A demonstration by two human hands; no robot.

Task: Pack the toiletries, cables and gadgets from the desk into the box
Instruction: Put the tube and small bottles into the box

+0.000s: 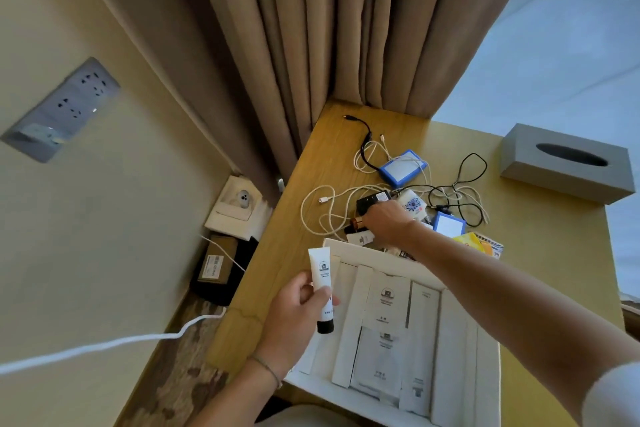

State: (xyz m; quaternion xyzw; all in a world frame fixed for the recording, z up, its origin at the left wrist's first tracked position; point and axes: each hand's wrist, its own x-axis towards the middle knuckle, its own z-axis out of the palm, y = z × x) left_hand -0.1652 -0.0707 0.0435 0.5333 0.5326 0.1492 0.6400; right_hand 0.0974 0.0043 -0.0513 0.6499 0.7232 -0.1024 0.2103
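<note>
White tube point(322, 282) pinched in left grip point(298, 308).

Left hand point(298, 308) raised near the body, fingers and thumb curled in a pinch, thin bracelet at wrist; bare right arm stretched forward, right hand point(388, 220) knuckles-up, fingers hidden.

Desk point(540, 236) (wooden), box point(485, 378), cables point(322, 204), tissue holder point(564, 163)

Free: bare wooden desk point(284, 263) along its left edge.
Blocked: tangled white and black cables point(363, 194) across mid-desk; grey tissue box point(554, 180) at right edge.
</note>
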